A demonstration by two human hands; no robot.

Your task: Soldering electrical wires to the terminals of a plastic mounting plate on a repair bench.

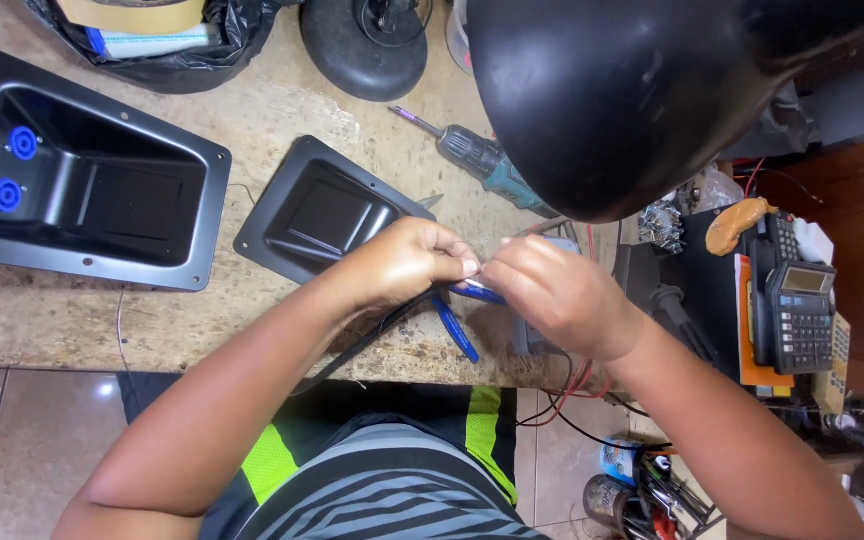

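My left hand is closed around a black cable that runs down off the bench edge. My right hand meets it fingertip to fingertip and pinches the cable's end, which the fingers hide. Blue-handled pliers or cutters lie on the bench just under both hands, touching neither that I can tell. Red and black wires hang below my right wrist.
A small black recessed metal plate lies behind my left hand, a larger one with two blue connectors at far left. A teal cordless screwdriver, black lamp shade, small wheel, black bag, desk phone.
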